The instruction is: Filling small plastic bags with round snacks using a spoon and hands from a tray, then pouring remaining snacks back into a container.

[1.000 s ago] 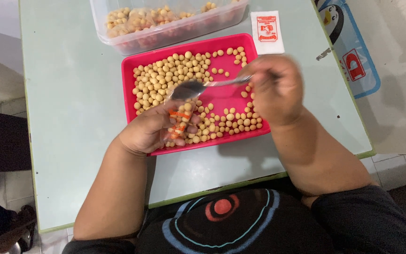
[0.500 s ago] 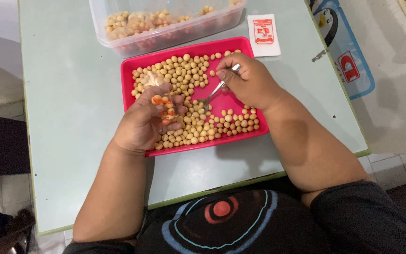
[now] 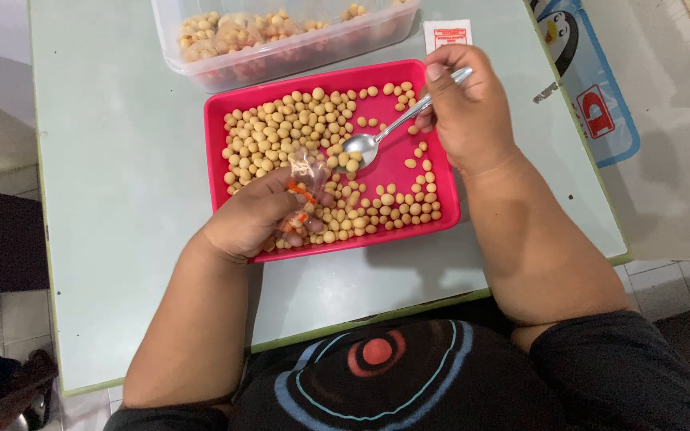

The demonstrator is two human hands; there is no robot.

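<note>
- Left hand [image 3: 253, 219] rests over the near left part of the pink tray [image 3: 450, 214], its fingers pinched around a small clear plastic bag [image 3: 303, 185] with orange markings; the bag's mouth stands upward, toward the spoon.
- That bag looks thin, light and limp. It would likely crumple or fold shut if let go, so the sound hold is just under the mouth, as the fingers have it now, keeping the opening spread.
- Round tan beans [image 3: 297, 132] lie loose across the tray, thick on the left and far side, sparser on the right. They look small, hard and smooth, apt to roll and skip off an edge, so they are better scooped than picked singly.
- Spoon [image 3: 369, 145], of bright metal, has its bowl low over the tray's middle, just beside the bag's mouth; I cannot tell whether it carries any beans. It is stiff and slick, best held far up the handle.
- Right hand [image 3: 466, 100] is closed around the end of that handle, over the tray's far right corner.
- Clear plastic tub [image 3: 281, 62] holding more beans stands beyond the tray, touching or nearly touching its far rim.
- Small white packet [image 3: 446, 33] with red print lies on the pale green table [image 3: 113, 160], beyond the right hand.
</note>
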